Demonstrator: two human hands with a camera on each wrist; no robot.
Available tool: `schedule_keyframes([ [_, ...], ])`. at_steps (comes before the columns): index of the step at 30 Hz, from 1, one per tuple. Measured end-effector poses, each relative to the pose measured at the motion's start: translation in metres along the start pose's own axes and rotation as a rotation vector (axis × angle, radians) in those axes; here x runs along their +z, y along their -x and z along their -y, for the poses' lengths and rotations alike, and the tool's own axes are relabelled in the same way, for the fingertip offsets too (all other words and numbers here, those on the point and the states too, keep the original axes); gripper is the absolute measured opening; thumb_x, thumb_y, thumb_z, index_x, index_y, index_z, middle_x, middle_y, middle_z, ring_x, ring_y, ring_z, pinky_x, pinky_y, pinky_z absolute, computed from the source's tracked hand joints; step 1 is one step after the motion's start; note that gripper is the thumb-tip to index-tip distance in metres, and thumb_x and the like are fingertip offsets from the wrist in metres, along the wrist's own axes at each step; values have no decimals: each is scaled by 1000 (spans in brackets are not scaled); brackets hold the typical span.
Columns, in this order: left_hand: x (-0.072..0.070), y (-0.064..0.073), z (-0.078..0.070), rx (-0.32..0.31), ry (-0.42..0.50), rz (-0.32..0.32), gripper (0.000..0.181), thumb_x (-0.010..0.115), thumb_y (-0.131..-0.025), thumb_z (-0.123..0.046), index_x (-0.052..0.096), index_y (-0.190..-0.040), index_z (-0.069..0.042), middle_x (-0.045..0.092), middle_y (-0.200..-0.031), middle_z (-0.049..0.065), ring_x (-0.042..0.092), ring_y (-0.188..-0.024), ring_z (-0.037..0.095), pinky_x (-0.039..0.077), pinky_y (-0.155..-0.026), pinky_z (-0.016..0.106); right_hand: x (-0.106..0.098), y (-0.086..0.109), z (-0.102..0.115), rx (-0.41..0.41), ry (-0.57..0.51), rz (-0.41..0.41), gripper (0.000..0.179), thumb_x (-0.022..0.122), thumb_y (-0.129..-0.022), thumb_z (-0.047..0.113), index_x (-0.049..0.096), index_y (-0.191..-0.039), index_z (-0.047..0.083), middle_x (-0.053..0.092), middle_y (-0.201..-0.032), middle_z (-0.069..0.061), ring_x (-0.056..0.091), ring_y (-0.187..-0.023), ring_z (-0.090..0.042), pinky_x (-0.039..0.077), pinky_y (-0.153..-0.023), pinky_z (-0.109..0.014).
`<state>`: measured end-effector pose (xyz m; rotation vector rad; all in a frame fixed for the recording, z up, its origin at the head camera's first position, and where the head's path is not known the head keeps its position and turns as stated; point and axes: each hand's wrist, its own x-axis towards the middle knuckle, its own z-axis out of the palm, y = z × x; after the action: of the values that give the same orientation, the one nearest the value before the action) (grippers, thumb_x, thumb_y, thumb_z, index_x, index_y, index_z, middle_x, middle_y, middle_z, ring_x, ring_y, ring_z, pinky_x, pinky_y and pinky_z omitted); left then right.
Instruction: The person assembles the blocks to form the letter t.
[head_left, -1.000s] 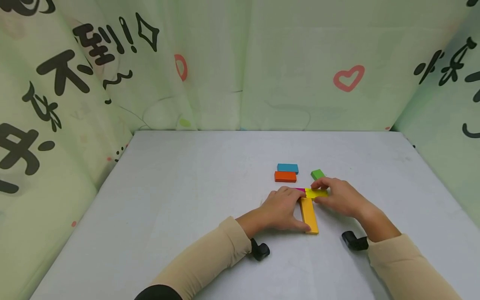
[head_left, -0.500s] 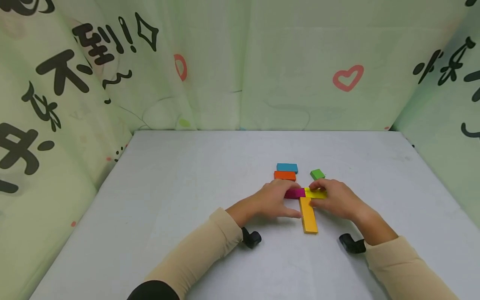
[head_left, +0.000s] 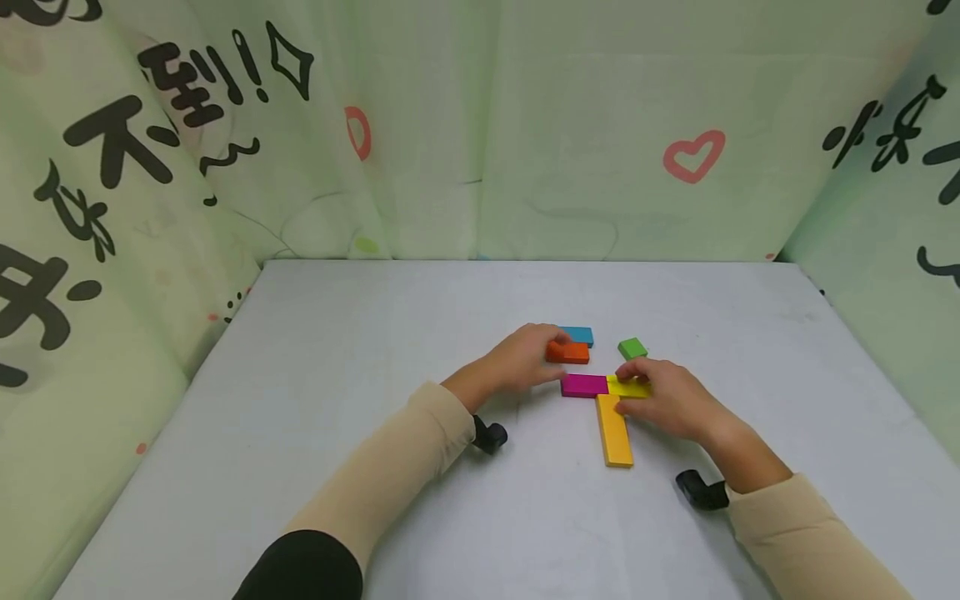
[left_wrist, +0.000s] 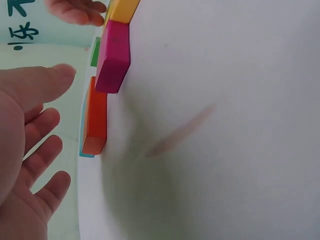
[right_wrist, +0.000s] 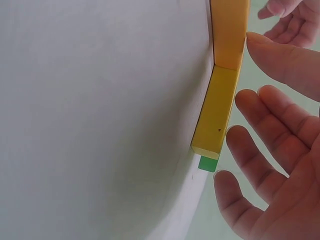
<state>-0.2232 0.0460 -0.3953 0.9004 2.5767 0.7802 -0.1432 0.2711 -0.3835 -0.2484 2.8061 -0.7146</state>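
In the head view my left hand (head_left: 525,357) hovers at the left end of the orange-red block (head_left: 567,353). Its fingers are spread and apart from that block in the left wrist view, thumb (left_wrist: 62,82) near the magenta block (left_wrist: 113,57). My right hand (head_left: 675,400) rests loosely over the yellow block (head_left: 628,387), thumb by the top of the amber block (head_left: 615,431), fingers relaxed. Magenta (head_left: 585,386) and yellow lie end to end, with amber running down from their joint as a T. Part of the yellow block is hidden by my right fingers.
A blue block (head_left: 579,336) lies just behind the orange-red one, and a green block (head_left: 632,347) sits behind my right hand. The white table (head_left: 375,333) meets a green patterned curtain (head_left: 570,167) at the back and sides.
My left hand has let go of the amber block and moved up and left, past the magenta block to the orange-red one. My right hand has stayed nearly still; the blocks have hardly moved.
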Motion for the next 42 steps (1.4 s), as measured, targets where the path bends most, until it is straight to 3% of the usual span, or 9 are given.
schedule_keyframes([
  [9,-6,-21,2,-10,-5,15,52,70,-96,-21,52,-144,-13,55,-138,3,47,-125,18,43,-103,28,0,1,-3,-14,-8,-8,47,79,-87,22,61,-124,-2,63,-120,-17,54,-109,-38,45,-96,-56],
  [20,0,-32,5,-36,-15,52,55,66,-97,-18,48,-149,-15,51,-146,0,45,-130,17,38,-109,31,0,1,-2,-15,-9,-9,47,79,-87,22,61,-123,-2,63,-119,-17,55,-109,-37,45,-96,-56],
  [30,2,-34,6,-38,-72,96,51,60,-101,-18,47,-150,-13,50,-148,1,46,-132,18,34,-111,31,0,1,-2,-5,-13,-3,47,79,-87,22,61,-123,-2,63,-120,-17,55,-108,-37,45,-96,-56],
  [42,2,-30,9,-40,-204,48,52,62,-100,-29,50,-148,-14,54,-143,1,49,-128,18,38,-107,30,-1,2,-2,-6,-8,-10,46,79,-87,21,61,-123,-2,63,-120,-17,54,-109,-37,45,-96,-56],
])
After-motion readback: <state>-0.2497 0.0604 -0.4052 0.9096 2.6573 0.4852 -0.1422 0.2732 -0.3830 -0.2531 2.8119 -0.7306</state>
